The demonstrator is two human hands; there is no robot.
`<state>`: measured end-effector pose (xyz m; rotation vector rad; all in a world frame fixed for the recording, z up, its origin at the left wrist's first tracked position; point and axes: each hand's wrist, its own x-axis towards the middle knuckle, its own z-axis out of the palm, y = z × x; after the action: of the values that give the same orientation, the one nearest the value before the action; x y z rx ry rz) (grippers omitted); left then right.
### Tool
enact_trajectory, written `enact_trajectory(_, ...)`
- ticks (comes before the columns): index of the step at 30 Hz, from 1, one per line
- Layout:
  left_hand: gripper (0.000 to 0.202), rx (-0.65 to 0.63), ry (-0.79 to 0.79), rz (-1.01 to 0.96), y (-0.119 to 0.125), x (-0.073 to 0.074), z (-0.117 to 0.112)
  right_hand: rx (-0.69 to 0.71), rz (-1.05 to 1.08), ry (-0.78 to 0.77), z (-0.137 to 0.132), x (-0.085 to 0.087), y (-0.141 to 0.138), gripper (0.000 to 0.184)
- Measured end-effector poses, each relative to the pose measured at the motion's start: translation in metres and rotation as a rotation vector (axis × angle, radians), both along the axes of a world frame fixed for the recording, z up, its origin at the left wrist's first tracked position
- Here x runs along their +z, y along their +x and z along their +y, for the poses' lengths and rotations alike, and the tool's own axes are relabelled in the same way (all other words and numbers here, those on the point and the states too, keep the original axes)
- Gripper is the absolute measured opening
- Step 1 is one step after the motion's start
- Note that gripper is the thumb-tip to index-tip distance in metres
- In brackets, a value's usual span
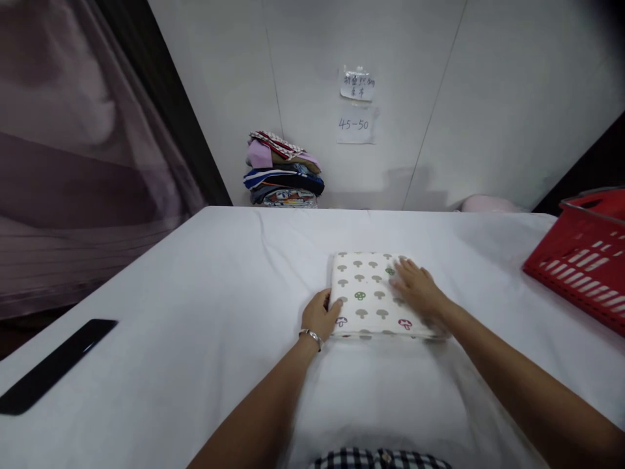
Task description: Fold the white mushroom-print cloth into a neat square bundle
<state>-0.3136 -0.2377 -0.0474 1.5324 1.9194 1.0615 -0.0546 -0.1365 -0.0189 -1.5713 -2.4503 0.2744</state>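
Note:
A folded white cloth with a mushroom print lies on the white table in front of me. My right hand rests flat on top of its right half, fingers stretched out. My left hand, with a bracelet at the wrist, grips the cloth's near left corner, its fingers curled at the edge.
A stack of folded coloured clothes sits at the table's far edge against the wall. A red plastic basket stands at the right. A long black flat object lies at the near left. Paper notes hang on the wall.

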Motion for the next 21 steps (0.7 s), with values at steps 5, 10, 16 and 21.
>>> enact_trajectory(5,0.032,-0.009,0.004,0.011,0.001,0.002,0.0,0.286,-0.039,0.07,-0.07,-0.004,-0.028,0.057)
enact_trajectory(10,0.031,-0.018,-0.013,0.032,0.001,0.003,0.0,0.233,-0.023,0.152,-0.093,-0.011,-0.024,0.053)
enact_trajectory(16,0.033,-0.018,-0.055,0.056,0.001,0.006,0.001,0.252,-0.009,0.269,-0.116,-0.023,-0.015,0.052)
enact_trajectory(21,0.034,-0.017,-0.039,0.054,0.001,0.006,0.002,0.221,-0.013,0.33,-0.121,-0.03,-0.02,0.051)
